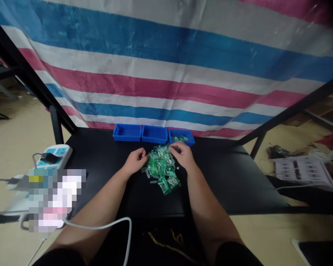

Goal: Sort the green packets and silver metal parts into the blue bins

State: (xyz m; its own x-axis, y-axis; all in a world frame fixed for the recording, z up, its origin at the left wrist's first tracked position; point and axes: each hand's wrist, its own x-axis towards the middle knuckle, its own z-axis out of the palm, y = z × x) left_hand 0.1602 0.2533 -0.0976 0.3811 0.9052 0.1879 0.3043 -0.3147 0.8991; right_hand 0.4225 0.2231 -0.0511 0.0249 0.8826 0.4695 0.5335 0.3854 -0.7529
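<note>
A pile of small green plastic packets and little metallic-looking parts [160,166] lies on the black table [219,177]. My left hand [135,161] is at the pile's left edge, its fingers curled together; anything between them is too small to make out. At the upper right edge of the pile is my right hand [181,153], with thumb and fingers pinched beside the packets, and what they grip is unclear. Just behind it, the right blue bin [192,139] holds some green packets.
The left blue bin [127,133] and middle blue bin [154,134] stand at the table's back edge, before a striped sheet [155,85]. At left are a power strip [63,157] and a blurred-out object [58,199]. A white cable [100,226] crosses near my left forearm.
</note>
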